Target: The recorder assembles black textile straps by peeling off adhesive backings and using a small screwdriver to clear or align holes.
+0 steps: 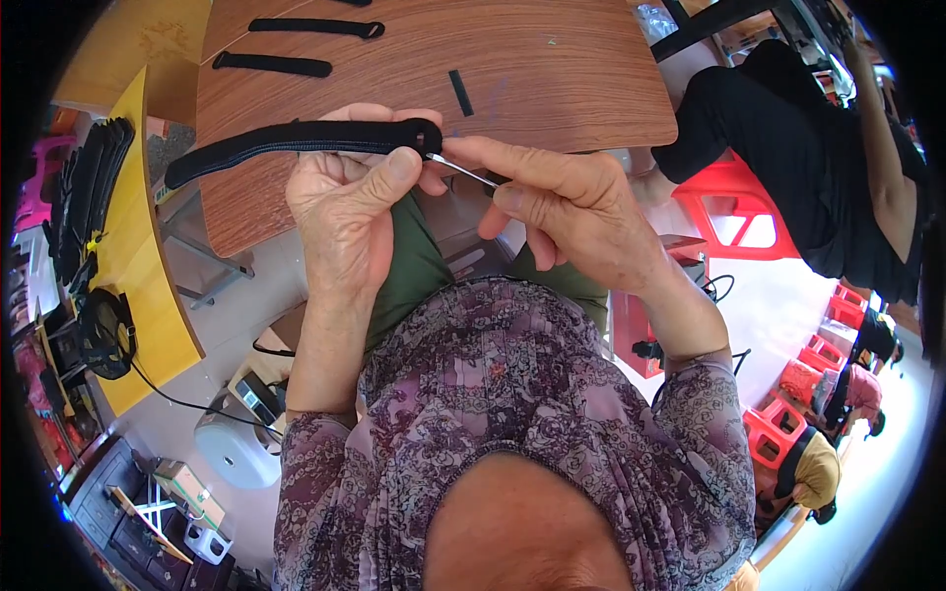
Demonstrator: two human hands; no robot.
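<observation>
My left hand [350, 202] is closed on a long black padded strap [296, 137], its thumb pressed near the rounded end with a slot in it. The strap's other end sticks out to the left, bending downward. My right hand [572, 202] grips a thin metal-shafted tool [461, 171], perhaps a small screwdriver; most of its dark handle is hidden by the fingers. The tool's tip touches or nearly touches the strap's slotted end. Farther off on the brown wooden table [532, 74] lie similar black straps [273, 65] and a short dark strip [460, 93].
At left, a yellow board-topped table [133, 256] carries a pile of black straps [94, 182] and a black bag [106, 333]. A person in black [788, 158] sits at the right on a red plastic stool [739, 212]. More people and red stools stand farther right.
</observation>
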